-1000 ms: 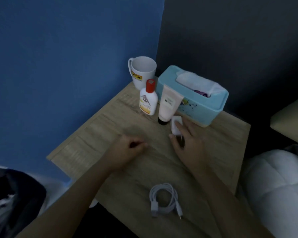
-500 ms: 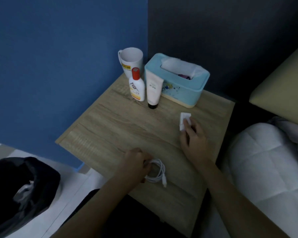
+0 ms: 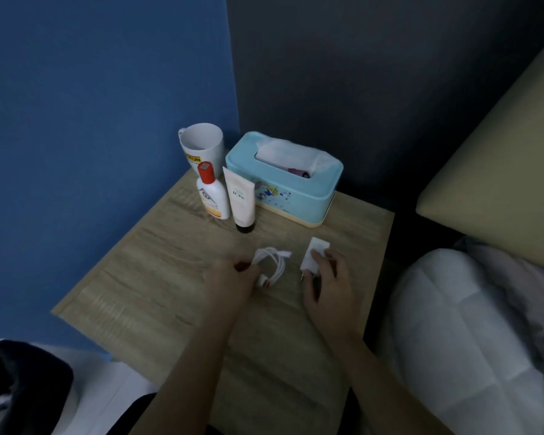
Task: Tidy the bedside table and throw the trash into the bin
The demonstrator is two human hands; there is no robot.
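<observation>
table [image 3: 157, 277] mid, 2 things side by side | left hand [image 3: 230, 282] pinching coiled cable [image 3: 272, 262] | right hand [image 3: 328, 279] fingers on charger [image 3: 313, 254], lying flat | cable light n floppy, probably best grabbed round the whole coil | charger hard, smooth, grab by sides

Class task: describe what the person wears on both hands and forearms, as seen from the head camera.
Nothing shows on either. The left hand and right hand are bare, with no gloves, rings or watch visible. Both forearms are uncovered down to the bottom edge of the picture, with no sleeve in view.
</observation>
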